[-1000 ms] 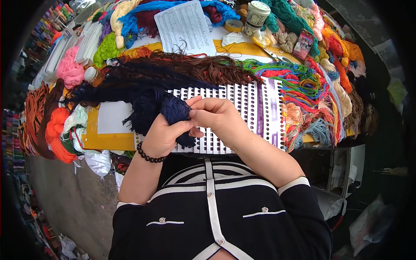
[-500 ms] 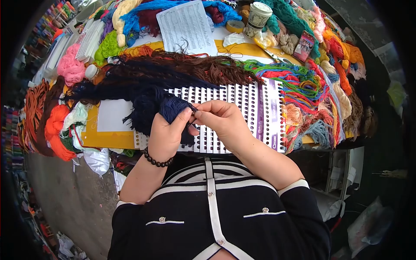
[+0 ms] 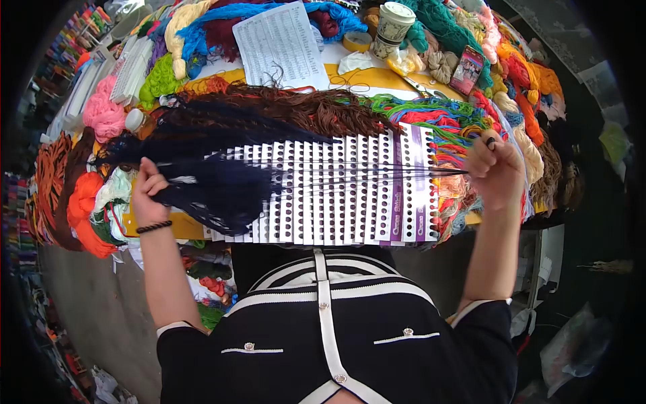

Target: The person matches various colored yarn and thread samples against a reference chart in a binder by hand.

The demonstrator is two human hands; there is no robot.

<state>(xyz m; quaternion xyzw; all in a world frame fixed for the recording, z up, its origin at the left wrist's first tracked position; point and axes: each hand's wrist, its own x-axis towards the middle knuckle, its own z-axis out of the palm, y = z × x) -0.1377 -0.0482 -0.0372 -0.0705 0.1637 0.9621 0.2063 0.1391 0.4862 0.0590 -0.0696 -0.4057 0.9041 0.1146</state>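
Observation:
A hank of dark navy thread (image 3: 222, 192) stretches between my two hands above the table. My left hand (image 3: 149, 192), wearing a black bead bracelet, is closed around the hank's left end. Far to the right, my right hand (image 3: 496, 170) is a fist gripping several strands (image 3: 377, 174) drawn out taut from the hank. Below the strands lie white cards punched with rows of holes (image 3: 323, 209), with purple printed strips at their right. More navy thread (image 3: 229, 128) lies along the far side of the cards.
Brown thread (image 3: 309, 111) and multicoloured thread (image 3: 431, 118) lie behind the cards. Farther back are a printed sheet (image 3: 279, 47), a patterned paper cup (image 3: 393, 30), a tape roll (image 3: 357, 42), scissors (image 3: 422, 89) and a phone-sized picture item (image 3: 467, 70). Pink yarn (image 3: 105, 111) sits at the left.
My hands were together at the middle. Now they are wide apart, the left moved left with the hank, the right moved right, pulling strands out straight.

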